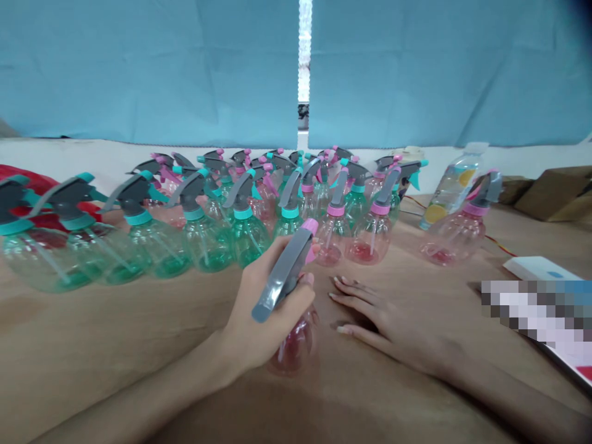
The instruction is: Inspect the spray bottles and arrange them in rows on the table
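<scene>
My left hand (259, 314) is wrapped round the neck of a pink spray bottle (296, 345) with a grey and pink spray head, which stands upright in front of me. My right hand (393, 320) lies on the table just right of that bottle, fingers spread and holding nothing. Beyond my hands stands a front row of spray bottles, green ones such as this green spray bottle (208, 246) at the left and middle, then two pink ones, the rightmost of them a pink bottle (370, 237).
Several more spray bottles crowd behind the front row. At the right are another pink spray bottle (456, 234), a clear drink bottle (451, 188), a cardboard box (555, 192) and a white box (539, 268). Red cloth (37, 179) lies at the far left.
</scene>
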A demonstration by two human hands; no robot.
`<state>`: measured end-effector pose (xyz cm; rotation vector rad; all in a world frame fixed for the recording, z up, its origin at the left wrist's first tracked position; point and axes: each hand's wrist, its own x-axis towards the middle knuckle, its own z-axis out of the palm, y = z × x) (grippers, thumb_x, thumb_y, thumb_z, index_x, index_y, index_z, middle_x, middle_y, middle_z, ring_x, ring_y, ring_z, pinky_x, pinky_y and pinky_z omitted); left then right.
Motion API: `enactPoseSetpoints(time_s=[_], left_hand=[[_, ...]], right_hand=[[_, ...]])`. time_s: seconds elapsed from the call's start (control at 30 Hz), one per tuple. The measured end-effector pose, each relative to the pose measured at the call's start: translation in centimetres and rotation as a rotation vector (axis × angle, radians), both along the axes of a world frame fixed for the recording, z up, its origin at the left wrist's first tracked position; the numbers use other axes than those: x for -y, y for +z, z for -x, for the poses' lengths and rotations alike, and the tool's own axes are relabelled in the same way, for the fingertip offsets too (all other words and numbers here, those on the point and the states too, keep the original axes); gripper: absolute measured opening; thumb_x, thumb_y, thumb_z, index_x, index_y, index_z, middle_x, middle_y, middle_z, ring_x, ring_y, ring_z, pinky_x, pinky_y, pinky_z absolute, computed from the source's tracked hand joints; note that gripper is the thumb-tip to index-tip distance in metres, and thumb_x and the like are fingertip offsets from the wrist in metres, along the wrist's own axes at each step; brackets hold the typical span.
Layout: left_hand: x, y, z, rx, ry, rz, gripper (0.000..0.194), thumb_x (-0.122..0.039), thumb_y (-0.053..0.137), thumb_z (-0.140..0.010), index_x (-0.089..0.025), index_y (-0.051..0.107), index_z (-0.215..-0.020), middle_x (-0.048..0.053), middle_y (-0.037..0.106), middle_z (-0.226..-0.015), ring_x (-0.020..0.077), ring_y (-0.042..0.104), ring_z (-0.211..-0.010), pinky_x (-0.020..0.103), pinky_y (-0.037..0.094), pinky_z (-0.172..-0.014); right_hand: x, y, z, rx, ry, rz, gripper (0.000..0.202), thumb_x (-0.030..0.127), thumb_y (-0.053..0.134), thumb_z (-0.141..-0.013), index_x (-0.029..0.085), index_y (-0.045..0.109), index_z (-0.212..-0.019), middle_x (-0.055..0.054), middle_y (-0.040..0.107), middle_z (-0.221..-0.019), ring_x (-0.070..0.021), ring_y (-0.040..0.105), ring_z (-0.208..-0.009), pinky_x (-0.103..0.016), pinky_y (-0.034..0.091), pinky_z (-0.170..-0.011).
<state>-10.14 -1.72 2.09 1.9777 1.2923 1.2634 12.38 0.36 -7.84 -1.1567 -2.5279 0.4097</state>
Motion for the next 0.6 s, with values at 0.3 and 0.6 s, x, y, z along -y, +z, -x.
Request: enactPoseSetpoints(time_s=[0.3, 0.6], left_hand=[[0.01, 0.10, -0.01, -0.008, 0.005, 0.001, 0.014, -0.019, 0.051, -0.076, -0.026, 0.052, -0.088, -0.005, 0.050, -0.066, 0.0146, 0.048, -0.057, 0.025, 0.044, -0.055], [-0.02, -0.11, -0.07, -0.019, 0.026, 0.037, 0.023, -0.017, 0.055, -0.074, -0.025, 0.055, -0.095, -0.006, 0.053, -0.065, 0.0126, 0.053, -0.056, 0.022, 0.044, -0.053]], right_hand=[[-0.01, -0.04, -0.01, -0.001, -0.006, 0.001, 0.054, 0.052, 0.048, -0.091, 0.023, 0.048, -0.137, -0.006, 0.039, -0.148, -0.0248, 0.035, -0.137, -0.047, 0.032, -0.112], [-0.05, -0.45, -0.06, -0.033, -0.001, -0.023, 0.052, 0.049, 0.050, -0.091, 0.025, 0.047, -0.137, -0.006, 0.041, -0.147, -0.0258, 0.036, -0.136, -0.050, 0.033, -0.110]])
